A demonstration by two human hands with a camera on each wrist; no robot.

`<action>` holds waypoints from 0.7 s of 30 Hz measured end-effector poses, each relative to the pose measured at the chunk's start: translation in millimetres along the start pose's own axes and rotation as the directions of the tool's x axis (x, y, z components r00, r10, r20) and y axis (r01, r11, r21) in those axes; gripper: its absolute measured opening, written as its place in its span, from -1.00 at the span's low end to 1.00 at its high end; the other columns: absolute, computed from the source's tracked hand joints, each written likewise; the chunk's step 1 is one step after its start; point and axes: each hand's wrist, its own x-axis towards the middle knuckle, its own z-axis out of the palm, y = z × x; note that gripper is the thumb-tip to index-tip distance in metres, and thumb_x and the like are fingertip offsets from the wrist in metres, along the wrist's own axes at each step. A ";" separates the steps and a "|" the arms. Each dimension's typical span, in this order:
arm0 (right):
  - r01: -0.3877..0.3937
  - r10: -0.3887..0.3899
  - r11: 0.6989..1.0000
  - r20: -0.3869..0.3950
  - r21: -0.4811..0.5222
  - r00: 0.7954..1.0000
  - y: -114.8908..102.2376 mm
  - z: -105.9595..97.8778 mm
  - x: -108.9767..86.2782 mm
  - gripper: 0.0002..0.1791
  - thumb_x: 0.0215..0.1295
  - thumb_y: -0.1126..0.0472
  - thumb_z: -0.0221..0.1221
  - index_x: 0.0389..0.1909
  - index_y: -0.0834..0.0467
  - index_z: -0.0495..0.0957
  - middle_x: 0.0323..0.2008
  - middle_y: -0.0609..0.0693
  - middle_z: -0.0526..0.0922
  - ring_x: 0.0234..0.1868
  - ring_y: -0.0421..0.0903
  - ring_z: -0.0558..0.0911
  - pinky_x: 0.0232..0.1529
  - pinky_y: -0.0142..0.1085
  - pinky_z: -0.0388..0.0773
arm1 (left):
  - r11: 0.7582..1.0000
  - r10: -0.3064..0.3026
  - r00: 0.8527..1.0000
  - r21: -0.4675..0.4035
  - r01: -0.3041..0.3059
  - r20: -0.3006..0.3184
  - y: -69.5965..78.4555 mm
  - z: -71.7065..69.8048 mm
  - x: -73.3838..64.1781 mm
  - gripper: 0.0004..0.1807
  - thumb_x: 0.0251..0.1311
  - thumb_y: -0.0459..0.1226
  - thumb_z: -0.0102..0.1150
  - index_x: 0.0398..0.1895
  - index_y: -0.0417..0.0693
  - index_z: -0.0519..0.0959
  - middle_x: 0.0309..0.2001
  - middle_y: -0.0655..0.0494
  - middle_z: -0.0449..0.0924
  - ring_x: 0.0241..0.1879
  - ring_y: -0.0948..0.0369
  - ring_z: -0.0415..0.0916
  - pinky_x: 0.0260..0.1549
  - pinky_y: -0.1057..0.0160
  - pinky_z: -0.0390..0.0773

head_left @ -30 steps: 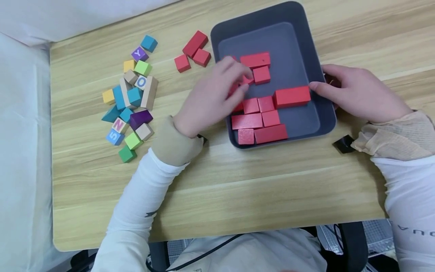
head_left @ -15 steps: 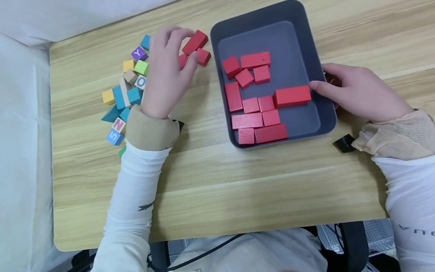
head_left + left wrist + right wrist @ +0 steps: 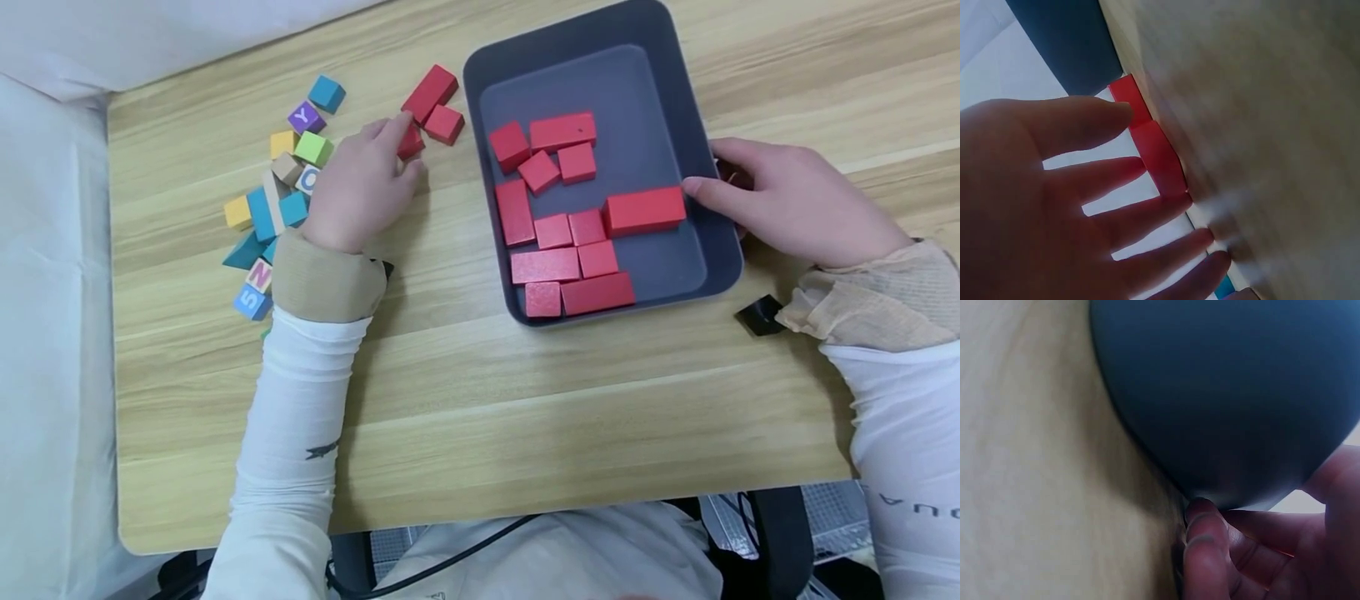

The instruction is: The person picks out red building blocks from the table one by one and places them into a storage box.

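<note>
My left hand reaches over a small red cube left of the tray, its index fingertip right at the cube and its thumb apart from it. In the left wrist view the fingers are spread and nearly straight beside red blocks. A longer red block and another red cube lie just beyond. My right hand grips the right wall of the dark grey tray, thumb over the rim and fingers curled underneath outside. Several red blocks lie inside the tray.
Mixed coloured blocks, some lettered or numbered, cluster on the left of the wooden table, partly hidden by my left hand and wrist. A white cloth borders the left and far sides.
My left hand has moved from the tray out to the loose red blocks on the left, then lowered to the nearest cube. The right hand and tray have stayed in place.
</note>
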 end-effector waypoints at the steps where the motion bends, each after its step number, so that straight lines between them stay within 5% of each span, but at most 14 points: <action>1: -0.001 0.001 1.000 0.002 0.000 1.000 0.2 0.0 -0.1 -0.48 0.26 -0.15 -0.09 0.16 0.00 0.30 -0.33 0.11 0.46 -0.35 -0.03 0.37 -0.41 -0.27 0.19 | 1.000 0.000 1.000 0.010 0.000 0.002 0.6 0.2 0.1 -0.33 0.24 -0.01 -0.17 0.38 0.25 -0.14 0.34 0.12 0.03 0.09 0.07 0.22 -0.02 0.08 0.33; 11: -0.001 0.001 1.000 0.002 0.006 1.000 0.6 -0.9 0.5 -0.50 0.26 -0.15 -0.09 0.14 -0.01 0.32 -0.32 0.10 0.48 -0.36 -0.04 0.38 -0.41 -0.28 0.20 | 0.997 0.064 0.995 0.043 -0.061 -0.071 6.6 1.2 -2.0 -0.39 0.23 -0.12 -0.09 0.36 0.17 0.05 0.30 0.07 0.10 0.19 0.08 0.12 0.10 0.09 0.23; 21: -0.008 0.008 1.000 -0.002 0.012 1.000 2.2 -1.9 0.6 -0.51 0.26 -0.15 -0.08 0.14 -0.01 0.32 -0.32 0.10 0.49 -0.36 -0.05 0.37 -0.40 -0.29 0.19 | 0.992 0.116 0.990 0.048 -0.113 -0.077 10.4 4.3 -0.4 -0.36 0.22 -0.11 -0.09 0.36 0.23 0.01 0.39 0.26 -0.40 0.31 0.05 -0.10 0.06 0.03 0.28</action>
